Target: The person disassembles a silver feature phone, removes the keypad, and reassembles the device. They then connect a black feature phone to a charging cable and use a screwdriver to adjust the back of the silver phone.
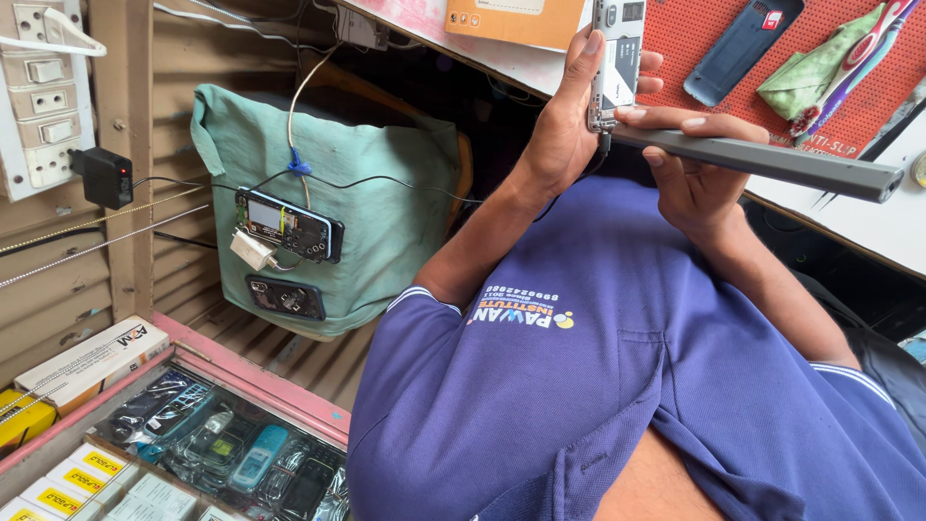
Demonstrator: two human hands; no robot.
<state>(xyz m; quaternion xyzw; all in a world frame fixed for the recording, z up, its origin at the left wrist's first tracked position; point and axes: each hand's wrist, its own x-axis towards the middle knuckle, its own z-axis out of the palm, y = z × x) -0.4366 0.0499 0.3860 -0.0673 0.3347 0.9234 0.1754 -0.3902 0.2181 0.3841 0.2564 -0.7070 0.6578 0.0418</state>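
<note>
While the left hand [564, 125] holds a phone [617, 60] at twelve o'clock by its edges, the right hand [690, 159] pinches a grey tool [772, 162] against its lower end. Both sit close under the surface [868, 217] edge, with open room at nine o'clock.

Soft daylight is reaching my workbench from the right side, where the white counter edge [858, 227] and the red anti-slip mat [694, 58] are showing brightest. The recess under the bench [482, 106] is sitting in deep shadow, nearly black. My purple shirt [627, 386] is catching even light, with gentle shading in its folds. Nothing is blowing out into glare, though the white switchboard [39, 96] is looking pale. Focus is holding sharp across most of the view; my left hand [569, 116] and right hand [694, 164] are showing crisp edges. Straight lines are bending slightly toward the frame's corners, and the view is appearing upside down.
</note>
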